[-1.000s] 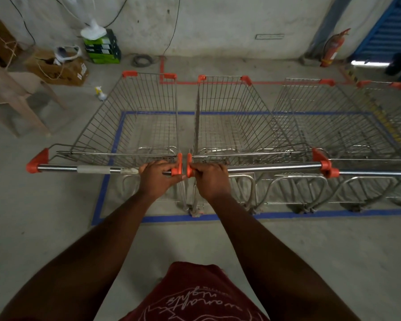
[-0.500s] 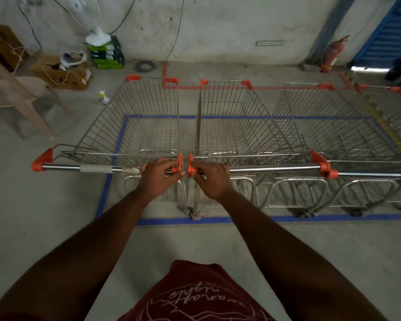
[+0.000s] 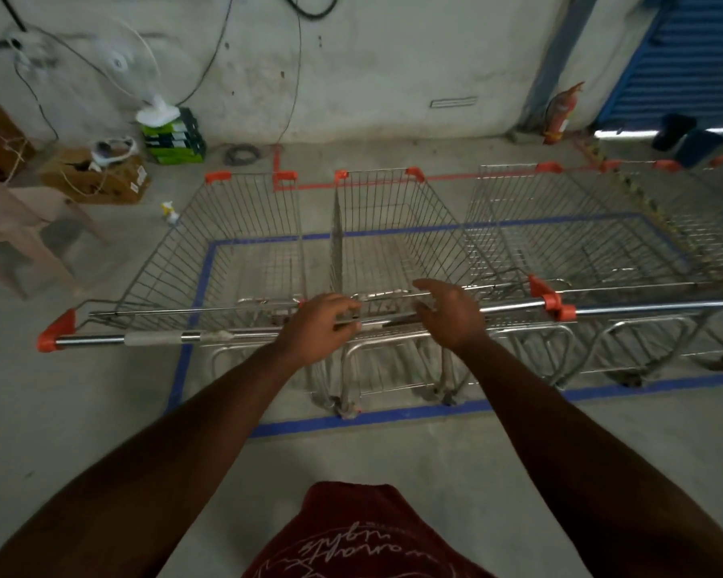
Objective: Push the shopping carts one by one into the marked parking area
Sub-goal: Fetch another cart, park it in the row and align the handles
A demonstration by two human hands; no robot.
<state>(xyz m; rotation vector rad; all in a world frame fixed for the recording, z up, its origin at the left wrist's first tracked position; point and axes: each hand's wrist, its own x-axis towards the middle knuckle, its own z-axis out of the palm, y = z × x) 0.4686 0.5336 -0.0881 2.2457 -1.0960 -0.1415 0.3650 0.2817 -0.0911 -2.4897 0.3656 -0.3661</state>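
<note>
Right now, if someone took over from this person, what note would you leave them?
Left hand: resting on the handle bars where the leftmost cart meets the second cart; whether its grip is closed is unclear.
Right hand: open, lifted off the bar.
Carts: both stand side by side, mostly within the blue tape outline; further carts line up to the right.
Done: these look parked.
Left: let go, check whether any carts outside the view need bringing in.

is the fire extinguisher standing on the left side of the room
No, the red fire extinguisher stands against the back wall at the right, near the blue shutter, while the left side holds a fan and cardboard boxes.
</note>
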